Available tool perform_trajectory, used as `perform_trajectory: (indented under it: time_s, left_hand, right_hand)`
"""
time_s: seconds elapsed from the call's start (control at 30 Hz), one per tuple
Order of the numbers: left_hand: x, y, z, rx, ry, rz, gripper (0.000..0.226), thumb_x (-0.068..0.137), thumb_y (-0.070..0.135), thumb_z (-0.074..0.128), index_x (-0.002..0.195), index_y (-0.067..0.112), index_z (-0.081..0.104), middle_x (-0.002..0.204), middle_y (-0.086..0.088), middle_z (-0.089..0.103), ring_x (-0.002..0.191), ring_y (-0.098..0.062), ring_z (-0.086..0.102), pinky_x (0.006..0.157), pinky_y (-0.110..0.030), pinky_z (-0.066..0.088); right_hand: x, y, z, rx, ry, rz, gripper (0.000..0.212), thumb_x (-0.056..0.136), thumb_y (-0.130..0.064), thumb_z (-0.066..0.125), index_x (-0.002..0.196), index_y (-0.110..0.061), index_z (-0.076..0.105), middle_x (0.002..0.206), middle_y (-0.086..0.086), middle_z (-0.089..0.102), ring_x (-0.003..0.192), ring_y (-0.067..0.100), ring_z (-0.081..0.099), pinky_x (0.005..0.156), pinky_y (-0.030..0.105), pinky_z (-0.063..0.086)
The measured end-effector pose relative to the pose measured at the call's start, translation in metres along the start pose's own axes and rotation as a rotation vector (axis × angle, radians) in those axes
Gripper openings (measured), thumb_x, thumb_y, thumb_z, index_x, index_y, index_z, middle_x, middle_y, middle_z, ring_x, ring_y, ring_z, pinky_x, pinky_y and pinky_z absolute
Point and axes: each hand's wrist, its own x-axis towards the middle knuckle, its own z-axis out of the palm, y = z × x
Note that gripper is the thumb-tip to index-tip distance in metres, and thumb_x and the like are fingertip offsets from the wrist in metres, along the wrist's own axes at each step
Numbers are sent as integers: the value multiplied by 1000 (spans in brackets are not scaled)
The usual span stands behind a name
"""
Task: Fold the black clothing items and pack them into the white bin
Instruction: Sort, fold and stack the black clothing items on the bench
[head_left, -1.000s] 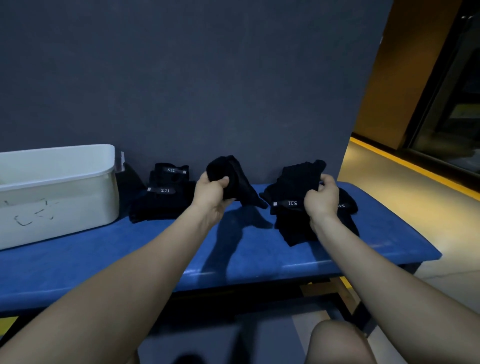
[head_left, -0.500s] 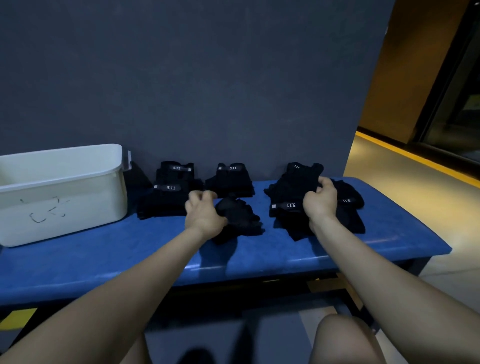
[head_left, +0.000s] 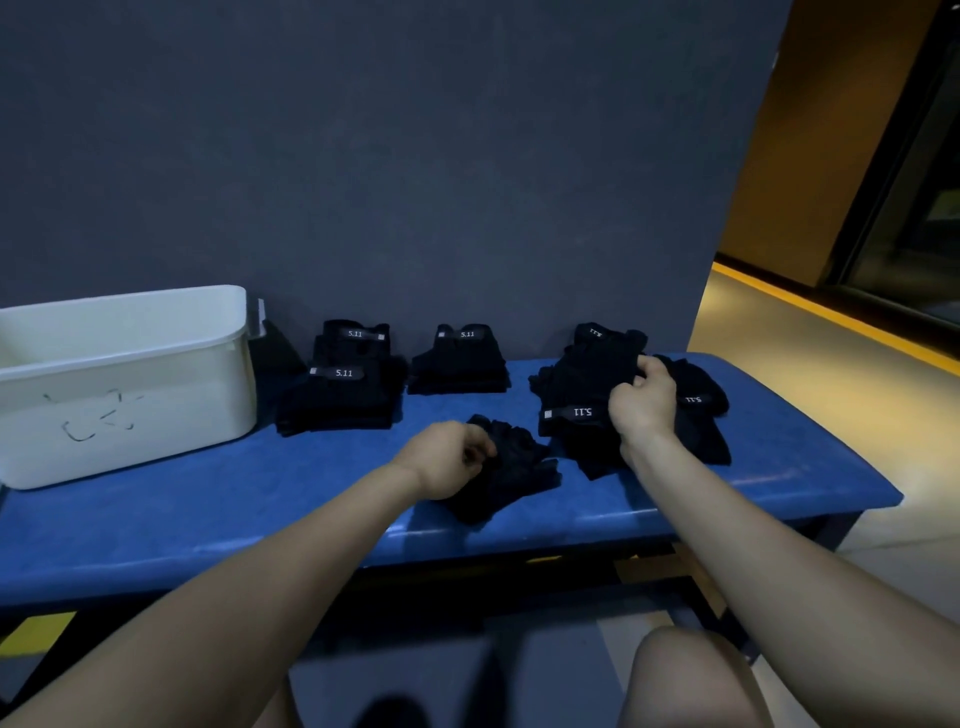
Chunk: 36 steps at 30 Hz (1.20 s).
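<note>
the left hand (head_left: 448, 460) has brought its crumpled black piece (head_left: 511, 467) down from the air onto the blue bench (head_left: 208, 509), fingers curled on it; folding can start. the right hand (head_left: 644, 402) grips the unfolded pile (head_left: 587, 384). folded stacks (head_left: 343, 387) sit by the white bin (head_left: 124, 384), none visibly inside. bare bench lies between piece and bin; the front edge is close.

The rectangular white plastic bin (head_left: 156, 384) on the left runs past the picture's left edge, and its floor is hidden behind its near wall. The left hand (head_left: 447, 460) covers part of the crumpled black fabric item (head_left: 511, 467); whether its curled fingers grip it cannot be told. The right hand (head_left: 644, 402) hides part of the loose black clothing heap (head_left: 587, 384).
</note>
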Motion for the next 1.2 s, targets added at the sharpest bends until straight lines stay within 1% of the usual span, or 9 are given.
perform_trajectory:
  time_s: [0.13,0.27,0.47,0.6,0.7,0.83,1.07,1.13,1.2]
  left_hand:
    - [5,-7,10,236,-170,168,46,98,29,45,142,27,36,153,6,28,139,-17,28,112,-33,29]
    - [10,-15,21,276,-231,-24,52,100,45,26,149,31,15,159,7,7,146,-24,8,117,-40,17]
    - [21,5,23,274,-55,-119,54,97,49,30,146,27,25,152,-3,22,138,-33,18,111,-42,25]
    - [24,1,26,241,-210,-161,55,98,49,27,149,30,15,157,1,9,143,-32,8,116,-44,17]
    - [34,12,15,306,-105,-146,50,98,48,30,143,29,30,150,-3,25,137,-30,22,110,-44,25]
    - [60,39,0,241,148,-57,43,98,39,38,138,22,39,141,-4,37,130,-25,34,103,-40,33]
    - [105,71,11,138,118,23,45,95,32,47,138,20,39,139,-4,40,128,-24,37,103,-40,38]
    - [114,75,17,114,106,42,45,95,32,48,138,19,40,137,-5,41,127,-24,38,104,-40,37]
    - [122,78,23,71,90,55,44,95,32,49,136,19,42,135,-5,42,125,-25,38,103,-41,38]
  right_hand:
    - [2,3,-3,2,8,-1,41,89,7,38,121,-13,51,97,8,64,88,21,61,61,22,48]
    - [7,5,-5,16,-2,-6,40,88,8,39,119,-13,53,97,9,65,88,22,62,61,22,49]
    - [14,4,-4,39,-12,2,39,89,8,39,118,-14,53,94,7,65,85,20,61,66,25,51]
    - [19,7,-8,66,-17,37,41,88,9,37,118,-14,53,93,5,64,85,20,61,73,31,54]
    - [30,8,-12,85,3,47,40,88,8,37,118,-13,53,89,5,63,82,20,61,75,33,54]
    - [51,2,-15,107,44,23,39,88,9,35,113,-12,55,80,6,59,68,16,55,61,28,50]
    - [103,-5,-32,163,92,-2,40,88,10,35,115,-15,52,79,0,56,63,13,50,44,18,41]
    - [118,-4,-37,202,123,4,40,88,10,36,119,-12,51,86,3,58,70,16,54,50,19,46]
    - [135,1,-40,246,129,33,38,90,9,36,120,-10,50,99,9,59,86,22,58,70,30,53]
